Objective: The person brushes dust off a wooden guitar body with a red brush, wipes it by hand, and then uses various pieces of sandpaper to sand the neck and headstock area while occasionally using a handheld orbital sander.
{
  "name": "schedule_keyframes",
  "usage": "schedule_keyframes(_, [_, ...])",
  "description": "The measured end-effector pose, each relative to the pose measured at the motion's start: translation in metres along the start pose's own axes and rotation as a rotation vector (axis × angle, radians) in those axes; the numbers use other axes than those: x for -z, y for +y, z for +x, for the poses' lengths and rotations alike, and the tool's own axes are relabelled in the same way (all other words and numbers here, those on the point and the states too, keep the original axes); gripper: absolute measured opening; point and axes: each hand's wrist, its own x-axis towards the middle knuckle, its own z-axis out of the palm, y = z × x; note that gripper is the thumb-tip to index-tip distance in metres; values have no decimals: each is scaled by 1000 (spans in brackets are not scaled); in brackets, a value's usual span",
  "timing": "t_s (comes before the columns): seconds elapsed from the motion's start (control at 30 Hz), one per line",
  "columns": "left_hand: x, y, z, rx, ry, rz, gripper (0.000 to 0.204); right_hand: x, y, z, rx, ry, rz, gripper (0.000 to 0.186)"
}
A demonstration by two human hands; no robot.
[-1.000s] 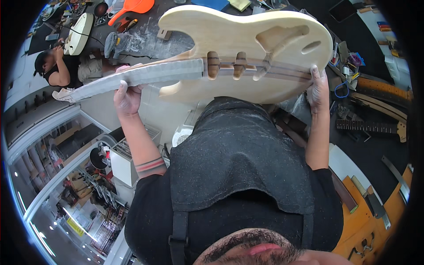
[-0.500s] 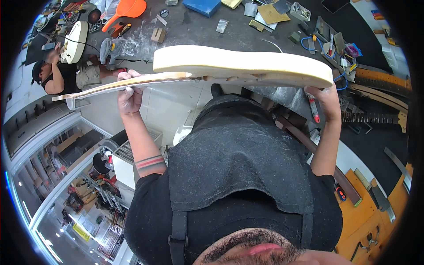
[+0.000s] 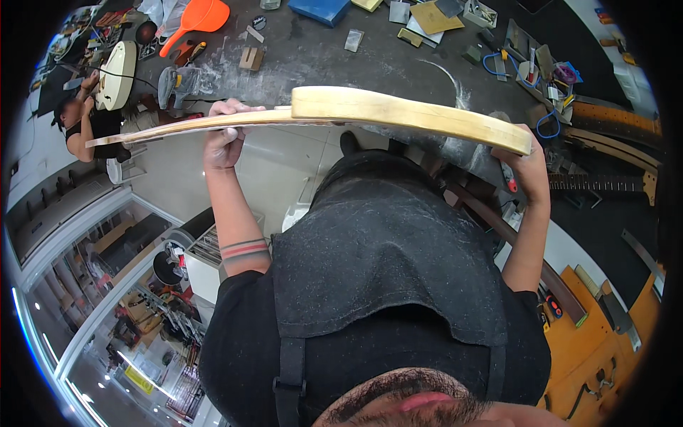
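Unfinished pale wood guitar, body plus neck point(image 3: 398, 114), held edge-on at chest height, clear of the table. Left hand point(image 3: 226, 135) wrapped around the neck where it meets the body; right hand point(image 3: 525, 165) gripping the body's tail end, fingers curled under. Both hands clamped on it, nothing else supporting it.

Step, as I read it: mid-rotation or edge inspection, with the thin side of the body facing the camera. Any further turn needs both grips kept, since the long neck sticks out well past the left hand.

Grey dusty table point(image 3: 370, 64) beyond the hands: white sanding dust, small wood blocks, sandpaper scraps, blue box point(image 3: 329, 10) at the far edge, orange plastic scoop point(image 3: 198, 20) far left. Dark guitar neck point(image 3: 601, 186) lies beyond the right hand. Another person point(image 3: 91, 124) works on a white guitar body further left of the left hand. Workshop, tiled floor below, orange cabinet point(image 3: 605, 341) lower right.
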Motion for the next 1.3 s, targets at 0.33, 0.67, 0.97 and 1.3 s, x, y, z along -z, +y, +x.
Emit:
schedule_keyframes(0.33, [-85, -9, 94, 0, 772, -428, 26, -14, 30, 2, -5, 228, -49, 44])
schedule_keyframes(0.67, [-86, 19, 103, -335, 131, -601, 23, -34, 30, 41, 111, -60, 1024, 82])
schedule_keyframes(0.97, [-42, 30, 82, -364, -234, -569, 54, -53, 65, 53, 128, 85, 785, 57])
schedule_keyframes(1.3, [3, 31, 77, -269, -326, -658, 37, -54, 17, 11, 9, 135, 456, 60])
